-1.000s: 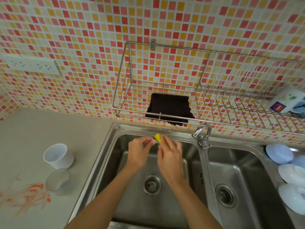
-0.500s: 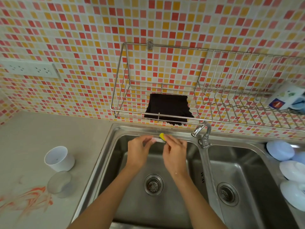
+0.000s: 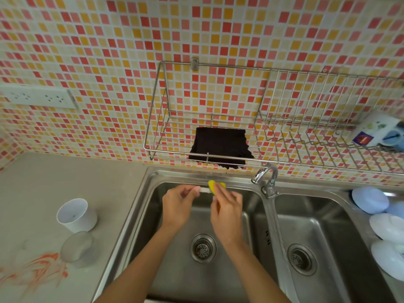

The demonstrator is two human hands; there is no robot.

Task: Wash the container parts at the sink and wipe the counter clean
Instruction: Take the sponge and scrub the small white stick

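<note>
I stand over the left basin of a stainless steel double sink (image 3: 140, 206). My left hand (image 3: 178, 207) pinches a small slim white plastic piece (image 3: 205, 190) by one end, fingertips closed on it. My right hand (image 3: 227, 212) is closed around a small yellow sponge (image 3: 213, 186), which is pressed against the piece's other end. Both hands are held near the back wall of the basin, just left of the chrome tap (image 3: 265, 178); I see no water running.

To scrub well, I judge I should keep a firm pinch, turn the piece between strokes and work the sponge along its whole length.

More waits to my left: a white plastic cup (image 3: 77, 215) and a clear round lid (image 3: 76, 247) on the grey counter (image 3: 65, 171), beside orange smears (image 3: 37, 270) yet to be wiped.
</note>
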